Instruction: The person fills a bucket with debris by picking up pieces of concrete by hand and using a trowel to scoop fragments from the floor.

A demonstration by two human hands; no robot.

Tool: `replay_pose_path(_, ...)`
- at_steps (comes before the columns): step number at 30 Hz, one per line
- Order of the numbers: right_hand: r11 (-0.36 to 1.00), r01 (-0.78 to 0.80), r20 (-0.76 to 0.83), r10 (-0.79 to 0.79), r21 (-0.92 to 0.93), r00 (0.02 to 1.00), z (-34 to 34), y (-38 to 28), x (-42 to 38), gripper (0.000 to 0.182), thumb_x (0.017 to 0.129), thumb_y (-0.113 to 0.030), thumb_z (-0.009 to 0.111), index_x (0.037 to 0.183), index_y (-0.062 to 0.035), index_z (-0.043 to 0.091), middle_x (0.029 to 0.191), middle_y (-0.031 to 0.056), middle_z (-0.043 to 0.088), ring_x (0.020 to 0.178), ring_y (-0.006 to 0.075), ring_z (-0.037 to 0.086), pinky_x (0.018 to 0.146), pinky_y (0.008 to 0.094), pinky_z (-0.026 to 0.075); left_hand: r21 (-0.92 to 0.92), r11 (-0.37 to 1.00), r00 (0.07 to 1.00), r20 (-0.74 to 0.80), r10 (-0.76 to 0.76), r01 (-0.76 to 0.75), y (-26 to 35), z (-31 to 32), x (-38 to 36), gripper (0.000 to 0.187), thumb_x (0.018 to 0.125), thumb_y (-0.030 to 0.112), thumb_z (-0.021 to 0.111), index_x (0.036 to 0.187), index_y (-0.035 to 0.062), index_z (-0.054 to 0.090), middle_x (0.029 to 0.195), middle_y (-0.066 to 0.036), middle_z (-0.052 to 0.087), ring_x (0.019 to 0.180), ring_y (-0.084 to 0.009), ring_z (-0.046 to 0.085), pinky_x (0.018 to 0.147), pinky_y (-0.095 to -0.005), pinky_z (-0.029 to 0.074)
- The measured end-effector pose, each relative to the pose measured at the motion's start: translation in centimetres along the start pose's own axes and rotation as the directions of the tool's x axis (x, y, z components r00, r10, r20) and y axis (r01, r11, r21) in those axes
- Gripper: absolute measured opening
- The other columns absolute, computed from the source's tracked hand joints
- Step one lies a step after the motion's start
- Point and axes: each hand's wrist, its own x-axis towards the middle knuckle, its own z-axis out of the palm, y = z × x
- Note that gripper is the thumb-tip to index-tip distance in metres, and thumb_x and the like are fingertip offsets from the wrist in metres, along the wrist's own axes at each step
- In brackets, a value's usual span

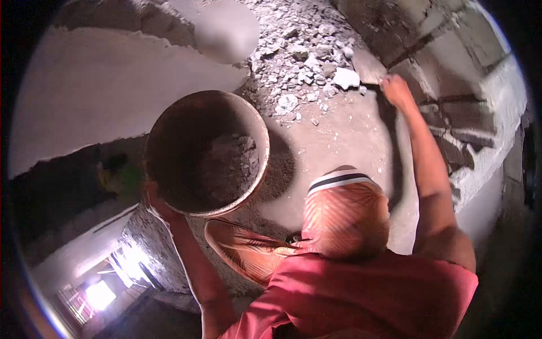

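Note:
A round bucket [262, 133], tilted so that its mouth faces me, holds grey rubble [234, 164] in its lower right part. My left hand [155, 199] grips its rim at the lower left, the fingers partly hidden in shadow. At the upper right, my right hand [395, 90] is closed on a tool with a thin dark part and what looks like a flat, pale blade [367, 65]. That blade lies at the right edge of a heap of broken rubble [307, 62], close to a larger white chunk [346, 78].
A rough block wall [468, 68] stands along the right. Smooth pale slabs [113, 90] lie at the left. Below are my knees in orange patterned cloth [347, 220]. Bright light [100, 295] shines at the lower left.

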Motion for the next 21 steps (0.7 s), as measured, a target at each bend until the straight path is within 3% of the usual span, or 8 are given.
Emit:
replay_pose_path(5, 1.000, 0.002, -0.186, -0.003, -0.005, 0.983, 5.1, -0.8, 8.2, 0.035, 0.089, -0.031, 0.054, 0.099, -0.0005, 0.069, 0.110, 0.0269, 0.064, 0.110, 0.0433, 0.059, 0.097, 0.0483, 0.045, 0.125, 0.981, 0.987, -0.026, 0.156, -0.151, -3.1, -2.2, 0.7, 0.027, 0.090, 0.024, 0.056, 0.105, 0.0036, 0.064, 0.101, -0.009, 0.062, 0.094, -0.0223, 0.057, 0.085, -0.0389, 0.046)
replay_pose_path(7, 0.981, 0.191, -0.183, -0.195, -0.039, 0.964, 6.6, -3.6, 14.4, 0.037, 0.088, -0.031, 0.052, 0.093, 0.0013, 0.070, 0.109, 0.0264, 0.065, 0.108, 0.0439, 0.059, 0.095, 0.0490, 0.046, 0.479, 0.799, 0.928, 0.107, 0.356, -0.362, -4.1, -3.5, 0.6, 0.027, 0.090, 0.024, 0.054, 0.105, 0.0026, 0.063, 0.100, -0.009, 0.061, 0.095, -0.0223, 0.057, 0.085, -0.0388, 0.047)
replay_pose_path(8, 0.995, 0.098, -0.197, -0.096, 0.000, 0.976, 6.3, -6.6, 16.1, 0.037, 0.088, -0.031, 0.051, 0.092, 0.0011, 0.070, 0.108, 0.0264, 0.065, 0.107, 0.0442, 0.060, 0.094, 0.0498, 0.047, 0.488, 0.795, 0.928, 0.097, 0.361, -0.360, -3.3, -2.6, 0.0, 0.027, 0.090, 0.024, 0.054, 0.105, 0.0026, 0.063, 0.100, -0.009, 0.061, 0.095, -0.0223, 0.057, 0.085, -0.0388, 0.047)
replay_pose_path(10, 0.998, 0.014, -0.206, -0.002, 0.060, 0.979, 7.2, -9.1, 20.3, 0.038, 0.087, -0.031, 0.050, 0.090, 0.0009, 0.070, 0.107, 0.0265, 0.065, 0.106, 0.0445, 0.060, 0.093, 0.0506, 0.047, -0.091, 0.996, 0.999, -0.052, -0.009, 0.004, 0.3, 1.3, -1.8, 0.028, 0.090, 0.023, 0.054, 0.106, 0.0019, 0.062, 0.100, -0.009, 0.061, 0.095, -0.0221, 0.056, 0.085, -0.0385, 0.047)
replay_pose_path(14, 0.942, 0.318, -0.386, -0.333, -0.103, 0.861, 9.0, -8.4, 21.4, 0.045, 0.089, -0.038, 0.045, 0.101, -0.0012, 0.067, 0.110, 0.0261, 0.064, 0.104, 0.0449, 0.059, 0.091, 0.0491, 0.047, -0.064, 0.997, 0.991, -0.125, 0.041, -0.049, 2.1, 2.5, -3.4, 0.029, 0.090, 0.023, 0.053, 0.109, 0.0017, 0.060, 0.102, -0.010, 0.061, 0.095, -0.0221, 0.056, 0.086, -0.0378, 0.047)
replay_pose_path(16, 0.967, 0.255, -0.397, -0.236, -0.005, 0.887, 8.8, -8.6, 20.6, 0.043, 0.090, -0.038, 0.045, 0.104, -0.0044, 0.068, 0.109, 0.0252, 0.064, 0.104, 0.0446, 0.060, 0.090, 0.0491, 0.047, 0.017, 0.999, 0.993, -0.113, 0.029, -0.028, 1.5, 2.3, -3.0, 0.030, 0.088, 0.023, 0.054, 0.110, 0.0026, 0.060, 0.102, -0.009, 0.060, 0.096, -0.0213, 0.056, 0.086, -0.0370, 0.047)
replay_pose_path(19, 0.945, 0.316, -0.358, -0.326, -0.086, 0.875, 7.7, -8.8, 19.0, 0.040, 0.090, -0.038, 0.047, 0.105, -0.0074, 0.068, 0.107, 0.0251, 0.064, 0.103, 0.0445, 0.060, 0.090, 0.0488, 0.047, -0.031, 1.000, 0.979, -0.206, -0.004, -0.003, 2.1, 3.4, -2.4, 0.030, 0.087, 0.022, 0.057, 0.108, 0.0012, 0.060, 0.104, -0.009, 0.060, 0.096, -0.0201, 0.055, 0.086, -0.0356, 0.046)
replay_pose_path(21, 0.953, 0.301, -0.362, -0.267, 0.039, 0.893, 7.4, -8.5, 18.5, 0.038, 0.090, -0.038, 0.049, 0.106, -0.0086, 0.068, 0.105, 0.0253, 0.065, 0.102, 0.0449, 0.060, 0.089, 0.0486, 0.047, 0.040, 0.998, 0.980, -0.192, 0.062, -0.055, 1.1, 2.9, -1.5, 0.031, 0.086, 0.023, 0.059, 0.107, 0.0002, 0.060, 0.103, -0.009, 0.061, 0.096, -0.0198, 0.055, 0.086, -0.0351, 0.045)
